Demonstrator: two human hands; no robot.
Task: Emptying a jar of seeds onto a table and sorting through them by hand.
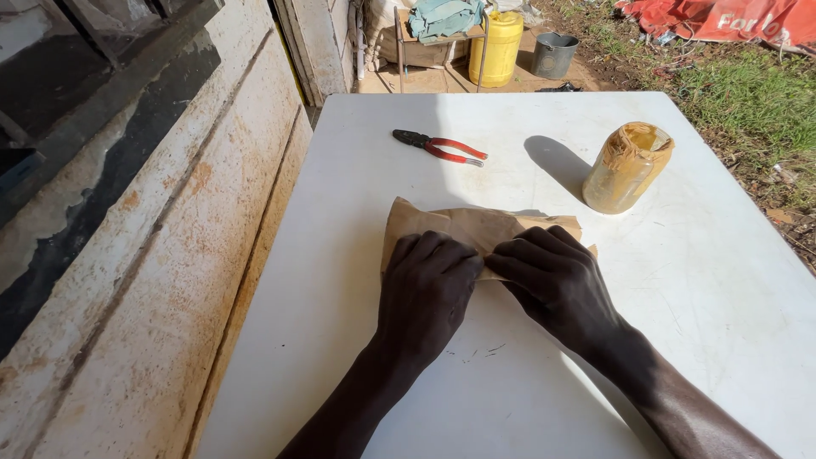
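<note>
A folded piece of brown paper (463,225) lies on the white table (680,289), near its middle. My left hand (427,285) presses down on the paper's left half with fingers bent. Touching it, my right hand (552,276) presses on the right half, fingertips meeting the left hand's at the paper's fold. Most of the paper's near edge is hidden under both hands.
Red-handled pliers (442,147) lie farther back on the table. A yellowish plastic jar (626,167) with a torn cover stands at the right. A worn wall (170,255) runs along the left. Beyond the table are a yellow jerrycan (497,47), a metal bucket (554,53) and grass (748,93).
</note>
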